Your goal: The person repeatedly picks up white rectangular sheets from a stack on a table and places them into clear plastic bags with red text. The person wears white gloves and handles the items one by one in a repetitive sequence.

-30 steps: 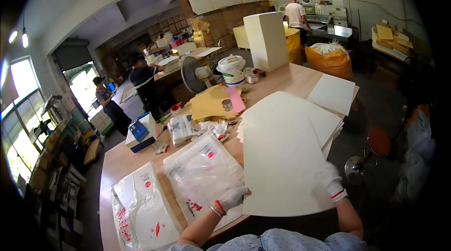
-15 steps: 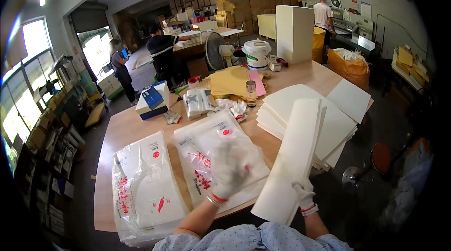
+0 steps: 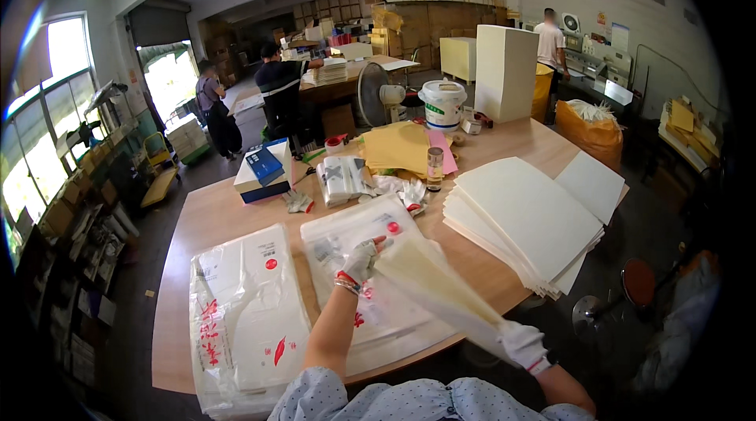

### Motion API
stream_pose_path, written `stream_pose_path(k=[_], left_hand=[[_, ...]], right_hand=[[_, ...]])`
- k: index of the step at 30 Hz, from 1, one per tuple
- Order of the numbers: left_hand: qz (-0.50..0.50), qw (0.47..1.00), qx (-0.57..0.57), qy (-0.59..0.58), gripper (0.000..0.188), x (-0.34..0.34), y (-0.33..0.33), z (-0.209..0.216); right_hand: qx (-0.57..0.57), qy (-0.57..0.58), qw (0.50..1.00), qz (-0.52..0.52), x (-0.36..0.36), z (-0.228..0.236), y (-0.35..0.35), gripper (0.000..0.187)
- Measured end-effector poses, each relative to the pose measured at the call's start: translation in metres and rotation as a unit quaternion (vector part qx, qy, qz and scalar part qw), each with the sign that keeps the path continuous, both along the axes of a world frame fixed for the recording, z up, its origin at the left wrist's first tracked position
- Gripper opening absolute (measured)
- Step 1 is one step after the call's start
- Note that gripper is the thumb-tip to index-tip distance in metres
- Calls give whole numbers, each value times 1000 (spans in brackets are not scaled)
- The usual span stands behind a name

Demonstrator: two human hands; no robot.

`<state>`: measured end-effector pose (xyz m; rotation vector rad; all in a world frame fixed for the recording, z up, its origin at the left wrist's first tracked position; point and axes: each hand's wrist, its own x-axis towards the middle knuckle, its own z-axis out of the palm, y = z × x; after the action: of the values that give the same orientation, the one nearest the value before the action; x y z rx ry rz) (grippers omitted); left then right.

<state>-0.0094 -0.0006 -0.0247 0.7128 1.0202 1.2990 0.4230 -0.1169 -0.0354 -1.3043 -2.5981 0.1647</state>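
My right hand point(image 3: 522, 344), in a white glove, is closed round the near right end of a bent white sheet point(image 3: 441, 287), possibly several layers thick. The sheet slants over a clear plastic bag point(image 3: 346, 224) with red print, and its far end lies beside my left hand point(image 3: 362, 261). That hand is gloved with bare fingertips, fingers stretched out just over the bag; whether it touches film or sheet is unclear. To the left lies another printed plastic bag point(image 3: 252, 303) with white contents. A fanned stack of white sheets point(image 3: 528, 216) rests on the right.
Farther back on the wooden table point(image 3: 177, 326) are a blue box point(image 3: 268, 165), loose gloves point(image 3: 298, 201), yellow paper point(image 3: 398, 145), a small bottle point(image 3: 435, 169), a white bucket point(image 3: 442, 106) and a tall white block point(image 3: 504, 74). Beyond are a fan point(image 3: 374, 94) and several people.
The sheet has swung left and down from upright, so its far end now reaches over the middle bag. My left hand has moved up beside that end; my right hand keeps its hold.
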Motion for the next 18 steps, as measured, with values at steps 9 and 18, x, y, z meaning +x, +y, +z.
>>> stream_pose_path(k=[9,18], left_hand=[[-93,747,467,464,37,191,-33,24],[45,522,478,705,35,100,-76,-77]], right_hand=[[-255,227,940,25,-89,-46,153,36],[-167,15,970,-179,-167,-48,234,42]])
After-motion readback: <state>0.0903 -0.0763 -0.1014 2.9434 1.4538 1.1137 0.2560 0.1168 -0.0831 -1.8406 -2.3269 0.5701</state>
